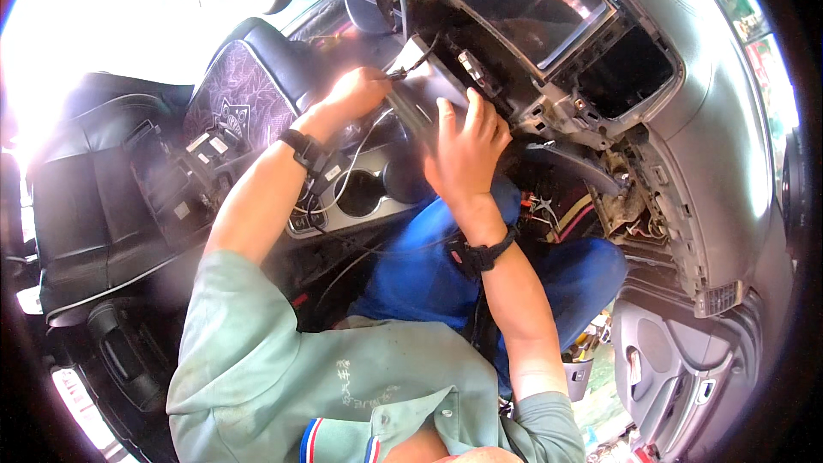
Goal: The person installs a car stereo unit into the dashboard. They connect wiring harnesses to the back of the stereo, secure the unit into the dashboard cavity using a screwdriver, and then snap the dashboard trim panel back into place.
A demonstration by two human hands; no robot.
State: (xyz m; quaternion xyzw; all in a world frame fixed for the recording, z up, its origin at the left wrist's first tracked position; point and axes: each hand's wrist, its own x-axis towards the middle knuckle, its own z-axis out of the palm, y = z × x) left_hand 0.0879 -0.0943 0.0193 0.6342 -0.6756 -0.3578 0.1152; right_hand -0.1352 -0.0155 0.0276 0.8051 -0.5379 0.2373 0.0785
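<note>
I am seated inside a car with its dashboard (720,120) partly taken apart. My left hand (356,93) grips the near end of a grey metal unit (429,86) with a black cable at its top corner. My right hand (467,150) lies flat against the lower side of the same unit, fingers spread upward. Both hands hold the unit in front of the open cavity in the centre stack (523,13). Each wrist carries a black band.
The centre console with cupholders (360,193) lies below my hands, with loose white and black wires over it. A dark seat with a patterned cover (244,90) is to the left. Exposed wiring (557,214) hangs under the dash; a door panel (677,369) is at lower right.
</note>
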